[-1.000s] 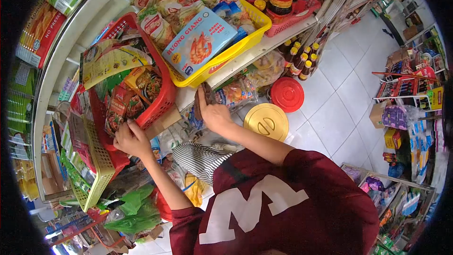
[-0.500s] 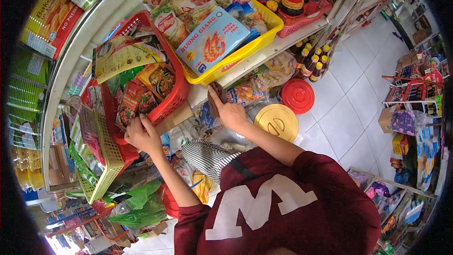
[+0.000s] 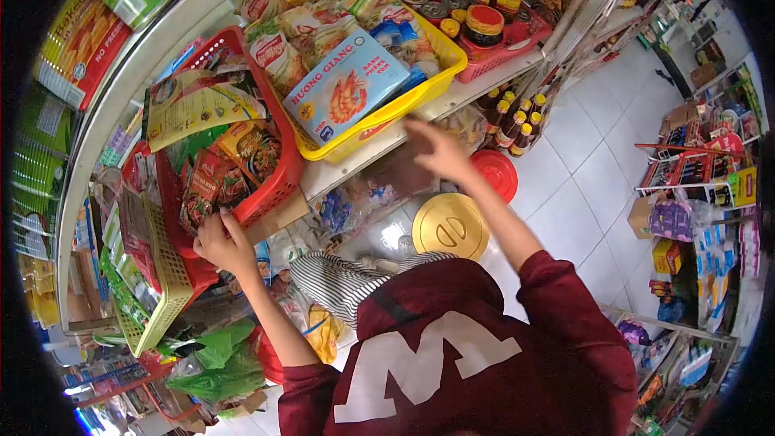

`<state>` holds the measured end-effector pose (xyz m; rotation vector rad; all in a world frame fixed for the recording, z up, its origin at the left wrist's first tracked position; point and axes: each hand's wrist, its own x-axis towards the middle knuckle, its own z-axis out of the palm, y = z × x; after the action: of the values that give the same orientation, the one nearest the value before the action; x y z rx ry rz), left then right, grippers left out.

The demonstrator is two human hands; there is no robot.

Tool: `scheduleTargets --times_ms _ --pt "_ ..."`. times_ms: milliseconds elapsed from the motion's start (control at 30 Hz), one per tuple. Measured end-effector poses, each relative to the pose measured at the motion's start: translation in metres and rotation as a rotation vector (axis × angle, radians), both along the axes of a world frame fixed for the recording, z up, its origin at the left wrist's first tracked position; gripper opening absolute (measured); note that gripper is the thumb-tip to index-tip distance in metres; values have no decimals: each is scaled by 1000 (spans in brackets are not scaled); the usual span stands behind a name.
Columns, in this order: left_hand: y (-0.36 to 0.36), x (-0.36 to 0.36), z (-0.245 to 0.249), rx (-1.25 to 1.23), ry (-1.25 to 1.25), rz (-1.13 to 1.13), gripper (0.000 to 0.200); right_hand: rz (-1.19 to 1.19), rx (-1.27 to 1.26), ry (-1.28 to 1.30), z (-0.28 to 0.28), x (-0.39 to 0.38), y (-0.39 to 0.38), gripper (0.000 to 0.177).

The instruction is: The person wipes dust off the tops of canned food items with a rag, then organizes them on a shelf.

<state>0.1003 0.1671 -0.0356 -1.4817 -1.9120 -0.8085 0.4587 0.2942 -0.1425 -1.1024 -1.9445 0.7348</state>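
Observation:
My left hand [image 3: 226, 244] is closed on the near rim of a red basket [image 3: 278, 194], which holds red and yellow seasoning packets [image 3: 214, 182]. Blurred by motion, my right hand [image 3: 442, 152] is at the shelf edge [image 3: 355, 163], below the right part of a yellow basket [image 3: 363, 136]. A brown cloth [image 3: 397, 171], also smeared, hangs from its fingers along the front of the shelf. The yellow basket holds bagged snacks [image 3: 278, 56] and a light-blue box [image 3: 347, 89].
A pink-red basket [image 3: 517, 52] with cans and jars stands beyond the yellow one. Sauce bottles [image 3: 517, 125], a red lid [image 3: 492, 178] and a gold lid [image 3: 450, 226] are below the shelf. A yellow-green basket [image 3: 173, 307] stands at the left.
My right hand has moved right along the shelf edge with the brown cloth. My left hand stays at the red basket's rim. The whole view has shifted slightly.

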Motion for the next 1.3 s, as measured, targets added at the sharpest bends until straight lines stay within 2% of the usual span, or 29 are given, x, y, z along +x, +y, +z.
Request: scheduleTargets --times_ms 33,100,133,167,200,233,333,367,433,500,600,733,767,833,867,900,933,967,1033,1133,1200,1233,1300 --pt "1 1 0 4 1 2 22 -168 -195 -121 21 22 3 65" --pt "3 4 0 50 8 17 22 -312 41 -114 4 79 30 65" --pt "5 5 0 75 14 20 22 -404 -172 -173 10 103 39 67" --pt "5 5 -1 76 18 33 22 -443 17 -174 9 123 49 69" --pt "5 4 -3 77 22 44 21 -521 56 -199 8 139 56 69" --pt "6 3 -4 81 26 55 21 -571 -66 -288 13 152 62 78" --pt "6 -2 -7 57 42 64 21 -717 -239 -409 19 167 83 87" --pt "6 -1 -7 57 35 74 21 -716 -201 -444 13 174 95 96" --pt "7 2 -5 53 30 95 20 -783 -383 -462 15 173 111 100" --pt "11 3 -6 69 11 145 19 -774 -316 -555 -4 184 127 107" --pt "9 5 -4 13 -23 194 17 -733 -426 -578 3 189 129 108" --pt "12 9 -2 93 7 169 16 -737 -455 -606 36 165 111 100" --pt "13 10 -1 100 6 160 16 -712 -439 -645 45 151 102 93" --pt "12 7 -1 144 37 121 16 -567 -289 -761 39 121 83 91" --pt "12 6 0 137 32 107 16 -446 -173 -673 30 104 66 84" --pt "11 5 1 130 27 96 16 -303 -213 -595 52 76 40 77" --pt "10 4 2 120 24 85 16 -75 -281 -386 55 66 22 69" --pt "9 3 3 81 4 94 17 100 -461 -206 69 53 2 67" --pt "5 3 5 -9 -31 103 20 381 -577 -130 103 34 -31 64" --pt "5 4 6 14 -34 60 21 365 -593 115 85 40 -54 72" --pt "5 4 5 31 -30 53 19 53 -626 169 61 58 -67 82" --pt "5 5 5 47 -28 51 17 112 -669 490 67 56 -75 87" --pt "4 6 5 21 -55 73 15 372 -814 723 47 65 -80 81"
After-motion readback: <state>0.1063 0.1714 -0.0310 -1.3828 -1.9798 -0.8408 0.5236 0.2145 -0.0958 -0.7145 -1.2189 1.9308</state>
